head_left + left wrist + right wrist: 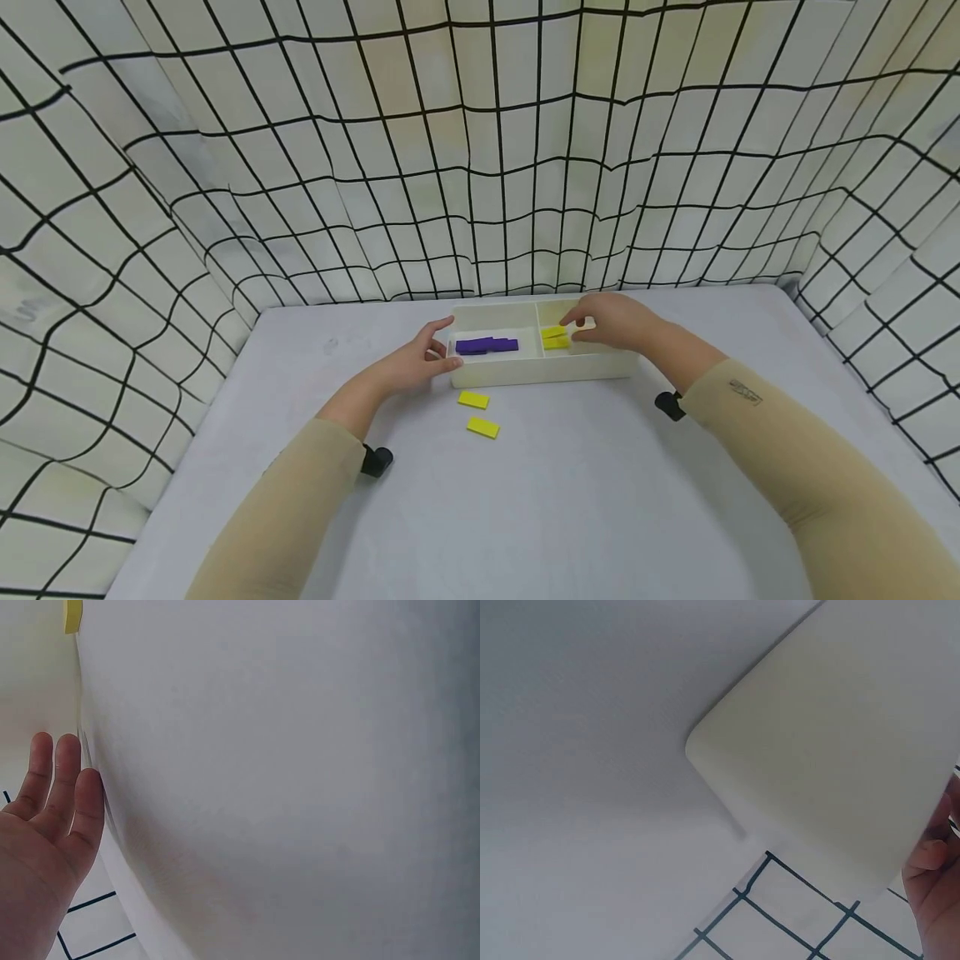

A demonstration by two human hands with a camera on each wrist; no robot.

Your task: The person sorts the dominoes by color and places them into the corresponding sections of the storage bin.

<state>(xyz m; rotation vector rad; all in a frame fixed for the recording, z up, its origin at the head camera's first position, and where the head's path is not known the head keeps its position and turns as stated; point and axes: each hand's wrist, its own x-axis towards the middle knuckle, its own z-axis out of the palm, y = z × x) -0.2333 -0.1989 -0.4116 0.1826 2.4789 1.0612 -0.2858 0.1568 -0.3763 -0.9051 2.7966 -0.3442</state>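
Note:
A white box (540, 371) stands on the table, split by a divider into two compartments. My left hand (408, 362) holds its left end, thumb at the front corner and index finger at the back corner. Several purple strips (487, 345) lie in the left compartment. Inside the right compartment are yellow tiles (556, 342), one lying slantwise over another. Over them reaches my right hand (615, 321), index fingertip at the upper tile and thumb a little apart from it. The box wall (832, 742) partly hides the right hand's fingers in the right wrist view.
Two loose yellow tiles, a nearer one (482, 427) and a farther one (473, 400), lie on the white table (570, 500) in front of the box. A black grid over pale sheeting (517, 167) rises behind the table and along both sides.

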